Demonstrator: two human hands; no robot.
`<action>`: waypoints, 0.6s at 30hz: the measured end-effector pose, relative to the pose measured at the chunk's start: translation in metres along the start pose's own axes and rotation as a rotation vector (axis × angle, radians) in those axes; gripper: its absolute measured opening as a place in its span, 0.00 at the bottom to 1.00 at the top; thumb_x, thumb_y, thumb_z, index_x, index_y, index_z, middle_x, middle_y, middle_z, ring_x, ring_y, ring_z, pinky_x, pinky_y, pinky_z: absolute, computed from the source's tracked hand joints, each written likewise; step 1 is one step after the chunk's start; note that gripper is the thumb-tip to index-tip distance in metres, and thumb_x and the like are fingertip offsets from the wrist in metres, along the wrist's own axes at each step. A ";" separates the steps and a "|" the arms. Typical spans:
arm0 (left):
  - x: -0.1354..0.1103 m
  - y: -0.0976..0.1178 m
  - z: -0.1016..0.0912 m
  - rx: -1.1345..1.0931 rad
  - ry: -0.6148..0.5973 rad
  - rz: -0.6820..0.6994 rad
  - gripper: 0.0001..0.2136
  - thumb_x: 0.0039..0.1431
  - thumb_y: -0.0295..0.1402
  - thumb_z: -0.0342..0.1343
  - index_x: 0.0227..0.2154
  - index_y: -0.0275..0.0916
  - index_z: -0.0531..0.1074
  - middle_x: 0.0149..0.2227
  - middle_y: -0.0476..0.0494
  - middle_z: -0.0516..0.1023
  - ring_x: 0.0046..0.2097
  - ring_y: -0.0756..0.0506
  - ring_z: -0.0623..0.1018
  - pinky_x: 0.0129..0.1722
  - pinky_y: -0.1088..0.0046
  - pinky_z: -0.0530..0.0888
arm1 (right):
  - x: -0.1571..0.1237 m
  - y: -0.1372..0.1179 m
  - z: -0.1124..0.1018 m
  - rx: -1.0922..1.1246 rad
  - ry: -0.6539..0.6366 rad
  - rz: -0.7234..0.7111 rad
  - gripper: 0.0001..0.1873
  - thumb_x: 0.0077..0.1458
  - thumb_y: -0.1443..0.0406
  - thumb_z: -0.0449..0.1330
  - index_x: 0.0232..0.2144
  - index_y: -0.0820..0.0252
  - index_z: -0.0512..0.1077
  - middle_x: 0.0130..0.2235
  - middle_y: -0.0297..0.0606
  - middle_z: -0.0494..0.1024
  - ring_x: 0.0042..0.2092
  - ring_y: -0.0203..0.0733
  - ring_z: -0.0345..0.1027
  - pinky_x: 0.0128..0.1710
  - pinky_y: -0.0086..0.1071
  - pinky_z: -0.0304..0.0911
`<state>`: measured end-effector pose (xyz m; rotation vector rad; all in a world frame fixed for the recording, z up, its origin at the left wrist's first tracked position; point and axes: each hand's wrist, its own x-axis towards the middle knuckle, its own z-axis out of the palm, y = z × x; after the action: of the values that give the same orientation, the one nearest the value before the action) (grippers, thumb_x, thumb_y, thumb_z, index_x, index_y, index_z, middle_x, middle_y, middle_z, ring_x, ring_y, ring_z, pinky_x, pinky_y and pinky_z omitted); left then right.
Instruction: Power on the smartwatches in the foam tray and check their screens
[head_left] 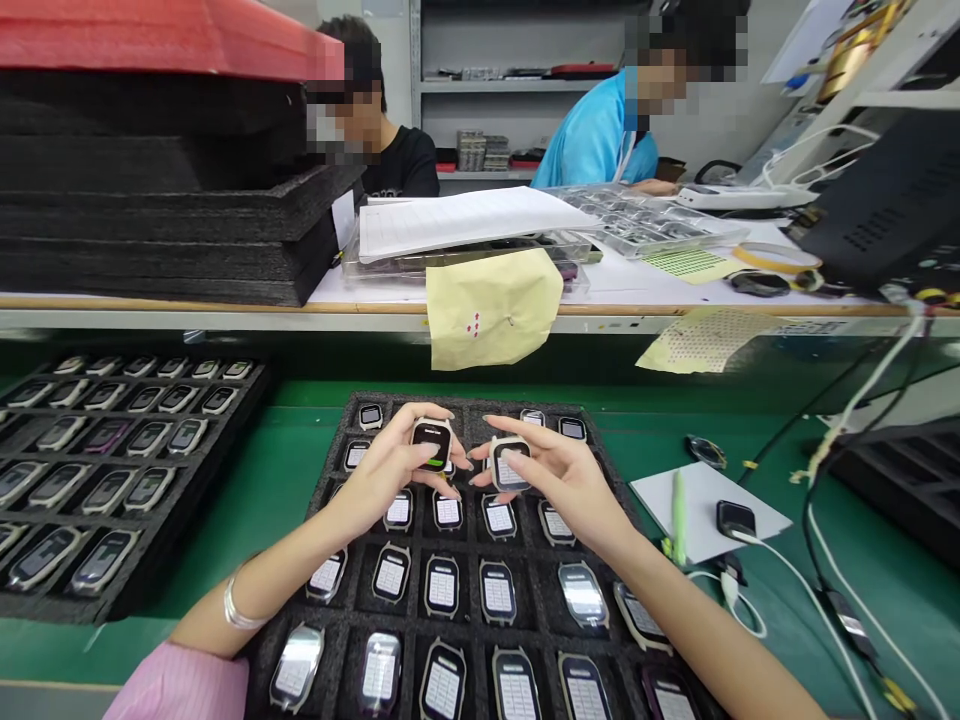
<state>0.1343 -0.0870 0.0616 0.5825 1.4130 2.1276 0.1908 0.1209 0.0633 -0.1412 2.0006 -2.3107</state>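
My left hand (pixel 390 468) holds a small smartwatch body (pixel 433 441) with a dark screen showing a green mark. My right hand (pixel 559 478) holds a second smartwatch body (pixel 510 464) whose screen is lit white. Both hands hover close together over a black foam tray (pixel 339 462) on the green bench. The tray's pockets hold several more watch bodies (pixel 441 584), most with lit white screens. A silver bracelet sits on my left wrist.
Another foam tray of watch bodies (pixel 97 470) lies to the left. To the right are a white paper (pixel 757 520) with a green pen (pixel 679 505), a small black device (pixel 735 519) and cables (pixel 832 600). Two people sit behind the raised shelf (pixel 225 310) stacked with foam sheets (pixel 150 200) and papers.
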 end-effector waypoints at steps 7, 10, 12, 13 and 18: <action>-0.007 0.007 0.000 -0.104 -0.029 -0.014 0.16 0.56 0.25 0.50 0.48 0.40 0.63 0.39 0.42 0.73 0.41 0.44 0.75 0.37 0.65 0.77 | -0.008 -0.010 -0.001 0.087 -0.063 -0.007 0.21 0.59 0.63 0.61 0.55 0.56 0.69 0.48 0.45 0.78 0.43 0.51 0.76 0.36 0.40 0.76; -0.013 0.007 -0.002 -0.104 -0.018 -0.028 0.16 0.56 0.23 0.49 0.48 0.39 0.63 0.40 0.41 0.73 0.41 0.44 0.74 0.37 0.65 0.77 | -0.011 -0.015 0.003 0.035 -0.039 -0.012 0.22 0.58 0.64 0.63 0.54 0.56 0.69 0.46 0.44 0.78 0.42 0.49 0.77 0.35 0.38 0.76; -0.017 0.005 -0.003 -0.105 -0.008 -0.045 0.16 0.56 0.23 0.50 0.49 0.39 0.63 0.40 0.41 0.73 0.40 0.44 0.74 0.36 0.65 0.76 | -0.016 -0.021 0.009 0.008 -0.022 -0.011 0.22 0.58 0.63 0.63 0.54 0.57 0.69 0.44 0.44 0.79 0.40 0.48 0.78 0.34 0.37 0.77; -0.019 0.003 -0.003 -0.107 -0.007 -0.054 0.16 0.57 0.24 0.50 0.49 0.39 0.64 0.40 0.41 0.73 0.40 0.45 0.75 0.36 0.66 0.76 | -0.021 -0.025 0.013 0.007 -0.032 -0.014 0.22 0.58 0.63 0.63 0.55 0.57 0.68 0.44 0.44 0.79 0.39 0.48 0.78 0.33 0.37 0.77; -0.023 -0.002 0.001 -0.106 -0.042 -0.066 0.12 0.62 0.29 0.52 0.49 0.40 0.65 0.40 0.42 0.73 0.39 0.46 0.75 0.36 0.69 0.77 | -0.062 -0.061 0.038 -0.048 -0.223 -0.067 0.39 0.54 0.54 0.66 0.64 0.45 0.56 0.52 0.47 0.74 0.46 0.53 0.75 0.36 0.39 0.76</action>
<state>0.1534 -0.0997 0.0585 0.5294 1.2708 2.1106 0.2573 0.0999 0.1280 -0.4539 1.9678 -2.1738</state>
